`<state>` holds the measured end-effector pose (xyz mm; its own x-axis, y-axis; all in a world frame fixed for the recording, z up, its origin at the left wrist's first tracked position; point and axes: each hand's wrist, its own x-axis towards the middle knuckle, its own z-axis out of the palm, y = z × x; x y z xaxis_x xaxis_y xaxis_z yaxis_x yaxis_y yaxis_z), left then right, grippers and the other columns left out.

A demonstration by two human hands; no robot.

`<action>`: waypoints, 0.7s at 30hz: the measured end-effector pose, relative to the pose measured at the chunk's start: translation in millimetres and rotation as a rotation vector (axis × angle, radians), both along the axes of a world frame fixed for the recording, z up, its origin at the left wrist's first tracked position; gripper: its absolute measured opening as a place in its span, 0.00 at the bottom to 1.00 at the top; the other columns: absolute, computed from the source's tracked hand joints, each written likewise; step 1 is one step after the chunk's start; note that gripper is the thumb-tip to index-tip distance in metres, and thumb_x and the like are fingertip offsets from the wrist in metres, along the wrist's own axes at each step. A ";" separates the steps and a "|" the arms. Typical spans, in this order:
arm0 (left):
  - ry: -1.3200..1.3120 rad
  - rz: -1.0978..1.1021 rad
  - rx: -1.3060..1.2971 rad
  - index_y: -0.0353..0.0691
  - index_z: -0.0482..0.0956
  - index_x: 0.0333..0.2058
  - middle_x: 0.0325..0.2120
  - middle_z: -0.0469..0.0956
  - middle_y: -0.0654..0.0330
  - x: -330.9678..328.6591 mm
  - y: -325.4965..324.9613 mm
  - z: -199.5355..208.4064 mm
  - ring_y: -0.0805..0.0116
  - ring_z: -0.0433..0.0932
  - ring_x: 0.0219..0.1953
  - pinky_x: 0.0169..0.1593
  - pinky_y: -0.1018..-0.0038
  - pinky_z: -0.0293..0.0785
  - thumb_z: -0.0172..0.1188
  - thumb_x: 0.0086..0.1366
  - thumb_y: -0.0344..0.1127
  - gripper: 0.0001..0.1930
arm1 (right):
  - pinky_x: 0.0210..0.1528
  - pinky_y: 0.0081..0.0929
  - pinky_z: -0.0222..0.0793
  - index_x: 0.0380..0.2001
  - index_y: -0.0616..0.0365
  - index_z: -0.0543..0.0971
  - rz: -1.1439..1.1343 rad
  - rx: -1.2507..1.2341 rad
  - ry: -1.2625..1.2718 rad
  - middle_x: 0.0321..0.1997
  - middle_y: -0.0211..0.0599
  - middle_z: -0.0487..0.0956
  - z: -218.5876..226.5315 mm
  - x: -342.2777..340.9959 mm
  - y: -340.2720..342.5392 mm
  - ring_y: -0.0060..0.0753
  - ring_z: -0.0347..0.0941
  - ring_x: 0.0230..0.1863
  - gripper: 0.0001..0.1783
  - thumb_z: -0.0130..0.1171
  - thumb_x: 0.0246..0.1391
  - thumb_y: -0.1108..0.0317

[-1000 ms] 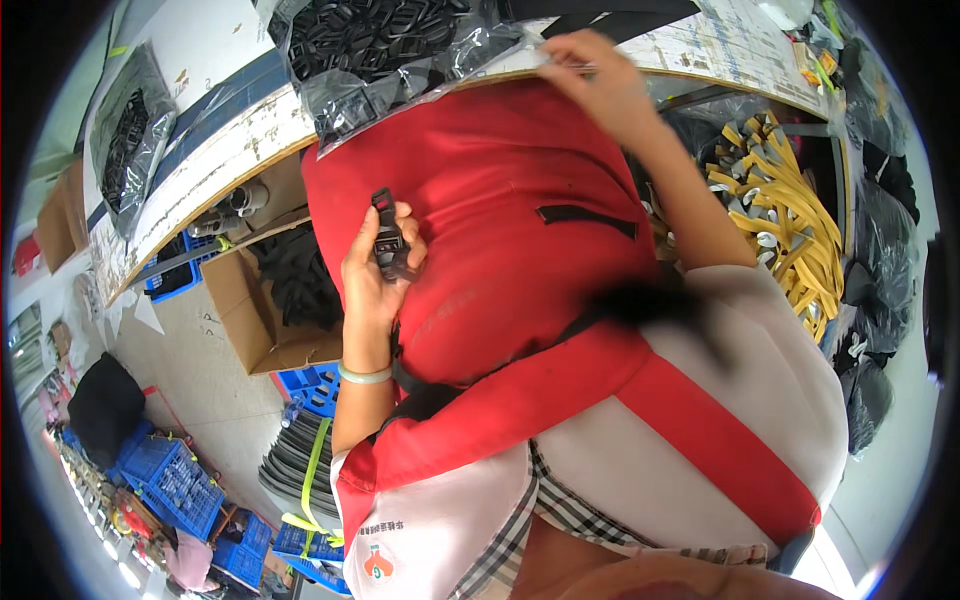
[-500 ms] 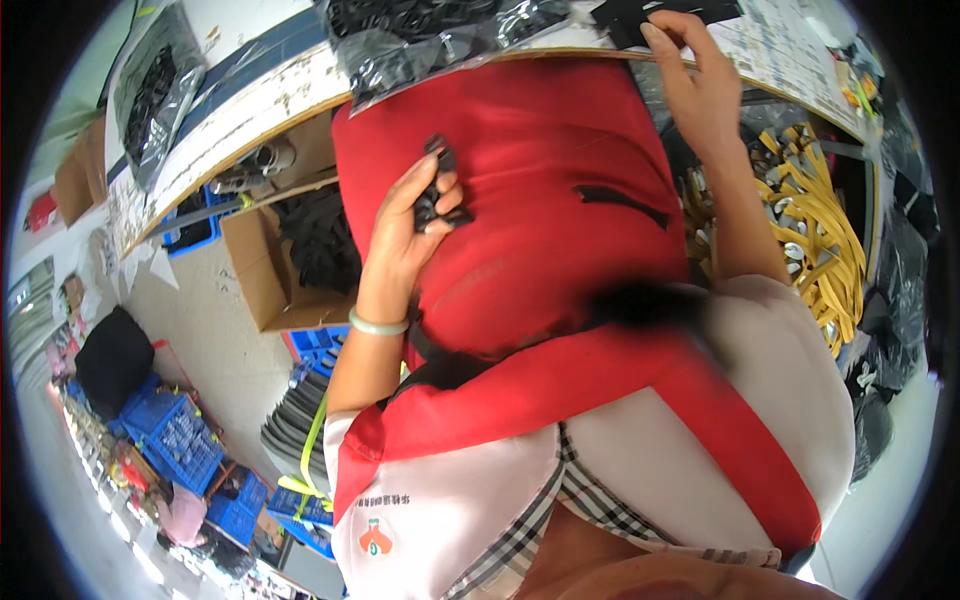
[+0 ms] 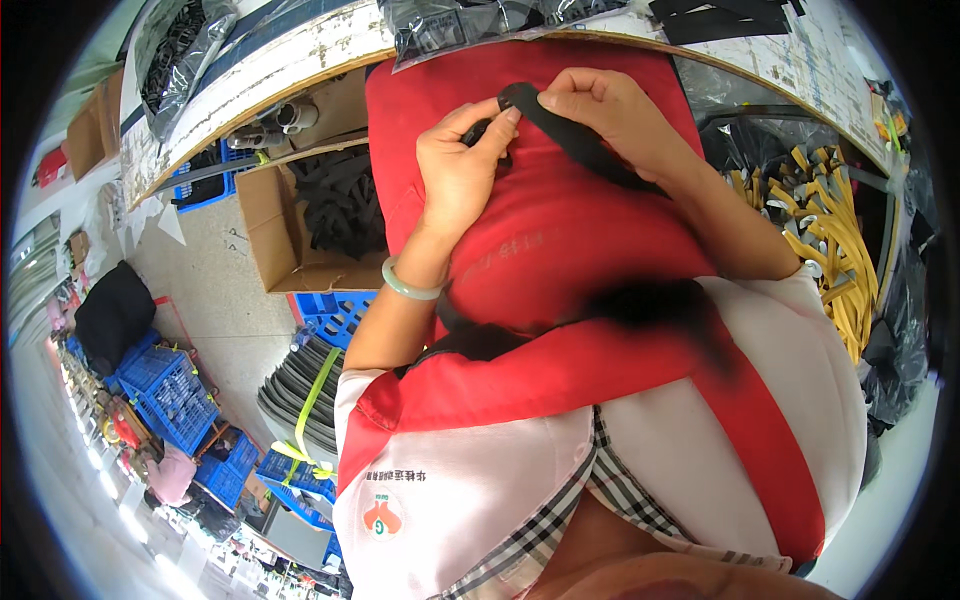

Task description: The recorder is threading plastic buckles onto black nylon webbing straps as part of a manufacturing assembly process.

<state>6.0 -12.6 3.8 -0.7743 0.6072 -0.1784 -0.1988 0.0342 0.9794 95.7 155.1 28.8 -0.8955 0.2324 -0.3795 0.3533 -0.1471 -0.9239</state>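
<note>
Above the red apron [image 3: 560,250] over my lap, both hands meet at a flat black strap [image 3: 575,140]. My left hand [image 3: 455,170] is closed, its thumb and forefinger at the strap's upper end. Small dark pieces [image 3: 477,132] show between its fingers; their kind is hard to make out. My right hand [image 3: 620,115] pinches the same strap between thumb and fingers a little further along, and the strap's lower part runs down beneath that hand. More black strips [image 3: 725,18] lie on the worn white table beyond my right hand.
A clear plastic bag of black parts [image 3: 445,30] lies at the table's edge [image 3: 330,78]. Below left stands a cardboard box [image 3: 265,225] with black pieces; yellow straps [image 3: 845,270] hang at the right. Blue crates [image 3: 170,395] and bundled dark strips [image 3: 300,390] stand left.
My right hand has come back from the strips on the table to my left hand, and now grips a black strap. My left hand has moved up and right, keeping its dark pieces.
</note>
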 end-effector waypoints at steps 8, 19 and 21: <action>0.228 0.011 0.038 0.32 0.82 0.37 0.22 0.74 0.66 -8.4 3.2 -1.4 0.81 0.69 0.23 0.26 0.82 0.64 0.63 0.57 0.24 0.08 | 0.21 0.07 0.55 0.32 0.55 0.77 0.073 -0.227 -0.013 0.23 0.16 0.72 -1.7 -9.2 -1.5 0.04 0.62 0.21 0.09 0.56 0.60 0.61; 0.642 0.030 -0.012 0.33 0.82 0.35 0.19 0.73 0.63 -11.4 5.3 -5.6 0.77 0.67 0.21 0.26 0.80 0.64 0.65 0.55 0.24 0.07 | 0.17 0.10 0.55 0.36 0.57 0.77 -0.083 -0.211 0.073 0.18 0.20 0.71 -2.2 -22.8 -7.0 0.09 0.62 0.16 0.11 0.55 0.60 0.60; 0.557 0.022 -0.069 0.33 0.82 0.34 0.19 0.73 0.61 -11.4 6.3 -7.7 0.75 0.68 0.20 0.26 0.79 0.65 0.65 0.55 0.24 0.07 | 0.17 0.10 0.55 0.37 0.57 0.77 -0.094 -0.244 0.090 0.18 0.20 0.70 -5.0 -24.7 -7.0 0.10 0.62 0.16 0.11 0.55 0.60 0.60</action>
<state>-5.4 -6.3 -3.9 -0.7748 0.5916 0.2229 0.3469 0.1032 0.9322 71.0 148.1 23.8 -0.9073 0.2273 -0.3538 0.2454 -0.3970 -0.8844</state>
